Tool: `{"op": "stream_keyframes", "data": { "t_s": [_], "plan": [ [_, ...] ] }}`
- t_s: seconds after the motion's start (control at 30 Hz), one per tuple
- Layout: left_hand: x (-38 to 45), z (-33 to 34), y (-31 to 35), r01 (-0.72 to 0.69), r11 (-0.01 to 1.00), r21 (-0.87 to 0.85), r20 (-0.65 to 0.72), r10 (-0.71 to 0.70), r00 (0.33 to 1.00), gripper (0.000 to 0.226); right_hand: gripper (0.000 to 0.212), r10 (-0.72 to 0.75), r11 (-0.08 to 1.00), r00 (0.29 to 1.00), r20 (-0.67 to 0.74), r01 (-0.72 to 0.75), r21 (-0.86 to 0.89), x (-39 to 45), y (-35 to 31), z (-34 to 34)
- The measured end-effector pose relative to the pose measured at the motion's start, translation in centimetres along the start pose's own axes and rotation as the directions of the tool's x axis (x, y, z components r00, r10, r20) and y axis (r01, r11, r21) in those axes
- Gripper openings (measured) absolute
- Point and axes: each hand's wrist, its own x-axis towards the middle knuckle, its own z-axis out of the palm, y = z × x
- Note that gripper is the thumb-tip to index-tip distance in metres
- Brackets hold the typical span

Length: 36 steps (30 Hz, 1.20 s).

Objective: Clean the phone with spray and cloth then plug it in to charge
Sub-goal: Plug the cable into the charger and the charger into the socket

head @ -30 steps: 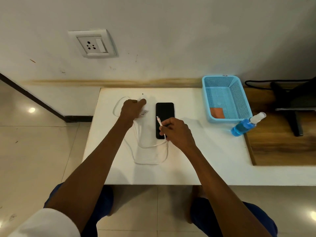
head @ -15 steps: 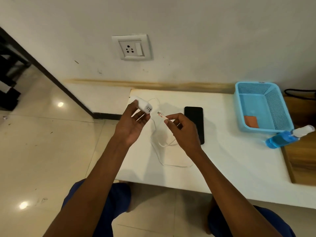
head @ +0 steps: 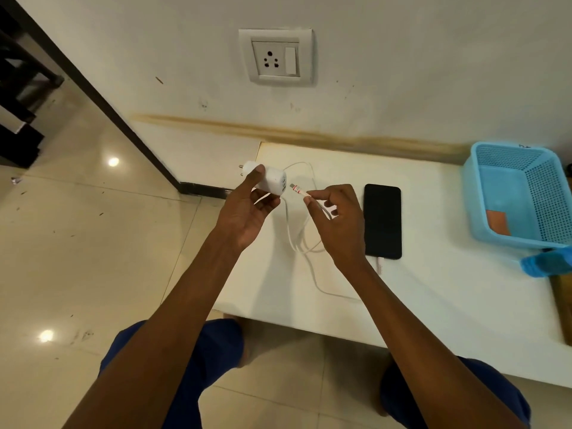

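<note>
White adapter gripped in the left hand, fingers curled round it, while the right hand pinches the cable just behind its plug, the tip just short of the adapter's ports. The black phone lies face up on the white table beside the right hand, the cable's other end at its near edge. A blue basket at the table's far right holds an orange cloth; the blue spray bottle lies just in front of it.
</note>
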Motion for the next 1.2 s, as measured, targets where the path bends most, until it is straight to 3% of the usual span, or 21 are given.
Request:
{"op": "stream_keyframes", "data": {
  "t_s": [0.7,1.2],
  "plan": [
    [-0.6,0.2,0.4,-0.017,0.990,0.142,0.035,0.012,0.999,0.022,0.007,-0.019,0.999,0.999,0.032,0.020,-0.045,-0.2,0.9,1.1],
    [-0.8,0.6,0.2,-0.032,0.975,0.220,0.026,0.027,0.999,0.039,0.015,-0.002,0.997,1.000,0.023,0.004,-0.080,0.0,1.2,1.2]
  ]
}}
